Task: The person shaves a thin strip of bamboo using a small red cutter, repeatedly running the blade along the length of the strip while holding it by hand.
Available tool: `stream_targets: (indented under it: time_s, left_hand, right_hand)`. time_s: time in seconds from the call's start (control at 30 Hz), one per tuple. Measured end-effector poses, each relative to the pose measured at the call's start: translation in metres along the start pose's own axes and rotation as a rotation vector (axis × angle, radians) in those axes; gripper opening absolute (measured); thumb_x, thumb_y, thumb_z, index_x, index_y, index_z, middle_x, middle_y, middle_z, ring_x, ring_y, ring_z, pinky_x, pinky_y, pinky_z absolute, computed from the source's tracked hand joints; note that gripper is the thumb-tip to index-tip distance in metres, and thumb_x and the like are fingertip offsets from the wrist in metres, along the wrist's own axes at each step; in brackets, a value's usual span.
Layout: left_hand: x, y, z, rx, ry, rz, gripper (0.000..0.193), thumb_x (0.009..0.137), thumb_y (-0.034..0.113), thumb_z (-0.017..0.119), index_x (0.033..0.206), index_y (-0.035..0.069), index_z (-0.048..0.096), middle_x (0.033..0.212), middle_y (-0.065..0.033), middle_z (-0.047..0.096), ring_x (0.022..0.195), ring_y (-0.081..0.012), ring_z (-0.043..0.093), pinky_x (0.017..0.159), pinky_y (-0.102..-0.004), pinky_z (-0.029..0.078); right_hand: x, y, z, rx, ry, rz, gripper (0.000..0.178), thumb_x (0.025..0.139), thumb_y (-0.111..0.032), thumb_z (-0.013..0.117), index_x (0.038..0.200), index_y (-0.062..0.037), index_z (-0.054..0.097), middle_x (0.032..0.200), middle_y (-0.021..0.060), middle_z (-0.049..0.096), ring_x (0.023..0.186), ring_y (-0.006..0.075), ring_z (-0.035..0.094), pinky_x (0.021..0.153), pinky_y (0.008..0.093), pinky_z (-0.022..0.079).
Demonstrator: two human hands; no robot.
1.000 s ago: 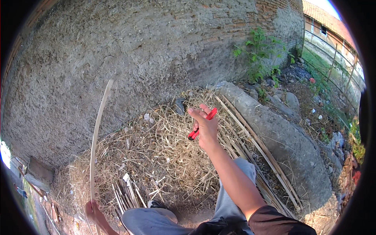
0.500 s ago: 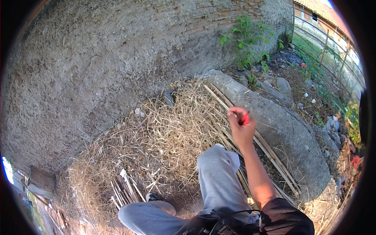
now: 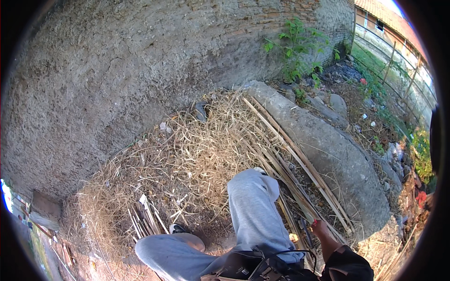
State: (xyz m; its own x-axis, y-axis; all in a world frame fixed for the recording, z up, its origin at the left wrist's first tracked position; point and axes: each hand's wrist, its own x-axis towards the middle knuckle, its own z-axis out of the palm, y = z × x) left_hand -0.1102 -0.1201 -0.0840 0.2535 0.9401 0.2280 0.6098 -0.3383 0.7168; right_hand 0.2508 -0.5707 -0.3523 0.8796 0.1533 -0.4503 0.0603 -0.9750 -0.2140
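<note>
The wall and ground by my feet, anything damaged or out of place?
The wall looks worn and rough, with bare bricks showing at upper right. Pale curled shavings lie loosely tangled below it, and a dark grey object stands out among them near the wall's foot; what it is, I can't tell.

From my distant seat I see loose, soft grey trousers [image 3: 255,203] on both legs, and a dark shoe [image 3: 177,228] with a pale edge. At the waist I make out black strapped gear [image 3: 241,268] with a thin looping black cord [image 3: 285,252]. A wide black sleeve [image 3: 349,266] stops above the bare right hand [image 3: 321,228].
</note>
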Motion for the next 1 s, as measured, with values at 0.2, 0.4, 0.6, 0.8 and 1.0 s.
stream_targets:
  time_s: [0.2, 0.4, 0.6, 0.8, 1.0]
  left_hand:
    - [0.026, 0.061, 0.009, -0.046, -0.097, 0.152, 0.023, 0.095, 0.024, 0.06, 0.089, 0.002, 0.058, 0.062, -0.0085, 0.056, 0.049, -0.016, 0.051, 0.046, -0.034, 0.042]
    - [0.046, 0.103, 0.029, -0.067, -0.18, 0.241, 0.023, 0.095, 0.024, 0.06, 0.091, 0.002, 0.058, 0.064, -0.0087, 0.057, 0.049, -0.0157, 0.052, 0.046, -0.0338, 0.043]
    - [0.053, 0.115, 0.04, -0.05, -0.214, 0.254, 0.022, 0.095, 0.024, 0.061, 0.093, 0.002, 0.058, 0.065, -0.0089, 0.058, 0.049, -0.0154, 0.052, 0.045, -0.0335, 0.043]
    - [0.054, 0.117, 0.044, -0.047, -0.228, 0.251, 0.022, 0.095, 0.024, 0.061, 0.095, 0.003, 0.058, 0.067, -0.009, 0.059, 0.049, -0.0151, 0.052, 0.045, -0.0332, 0.043]
    - [0.056, 0.114, 0.044, -0.048, -0.231, 0.242, 0.022, 0.094, 0.024, 0.061, 0.097, 0.003, 0.058, 0.068, -0.0092, 0.06, 0.049, -0.0149, 0.053, 0.045, -0.0329, 0.044]
  right_hand:
    - [0.009, -0.021, 0.024, 0.066, 0.183, 0.037, 0.022, 0.08, -0.023, 0.068, 0.095, -0.0087, 0.071, 0.089, 0.0196, 0.07, 0.088, 0.0381, 0.068, 0.073, 0.0483, 0.053]
    - [0.028, -0.025, 0.022, 0.0, 0.017, 0.022, 0.019, 0.081, -0.018, 0.067, 0.096, -0.0074, 0.073, 0.094, 0.0198, 0.07, 0.092, 0.0365, 0.068, 0.075, 0.0462, 0.054]
    - [0.033, -0.037, 0.022, -0.05, 0.108, 0.059, 0.016, 0.081, -0.014, 0.064, 0.092, -0.0063, 0.074, 0.096, 0.0194, 0.071, 0.094, 0.0363, 0.069, 0.077, 0.0458, 0.054]
    - [0.034, -0.041, 0.026, -0.108, 0.07, 0.041, 0.019, 0.082, -0.018, 0.063, 0.087, -0.0041, 0.074, 0.096, 0.019, 0.071, 0.094, 0.0351, 0.069, 0.078, 0.0437, 0.054]
    - [0.032, -0.042, 0.026, -0.219, 0.015, -0.099, 0.019, 0.081, -0.016, 0.062, 0.093, -0.006, 0.074, 0.094, 0.0188, 0.072, 0.093, 0.0351, 0.069, 0.077, 0.0436, 0.054]
